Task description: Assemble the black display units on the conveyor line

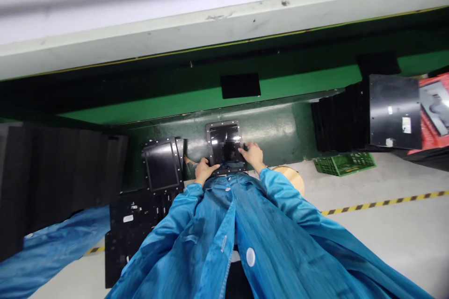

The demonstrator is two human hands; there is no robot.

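Note:
A black framed panel (226, 142) with a glossy dark face and small dots round its border lies on the green bench top (277, 126), right in front of my body. At its lower left corner my left hand (204, 170) grips the edge, thumb on the frame. My right hand (253, 155) holds the panel's right edge, thumb and fingers bent around it. Left of it, a similar framed panel (162, 166) rests on top of other dark panels.
Dark panels (338, 119) stand in a row at right, beside a grey plate (394, 112) and a red crate (430, 135). Below is a green crate (345, 164). Black boards (66, 173) stand at left, near a co-worker's blue sleeve (70, 243). A wooden stool (290, 178) is behind my right forearm.

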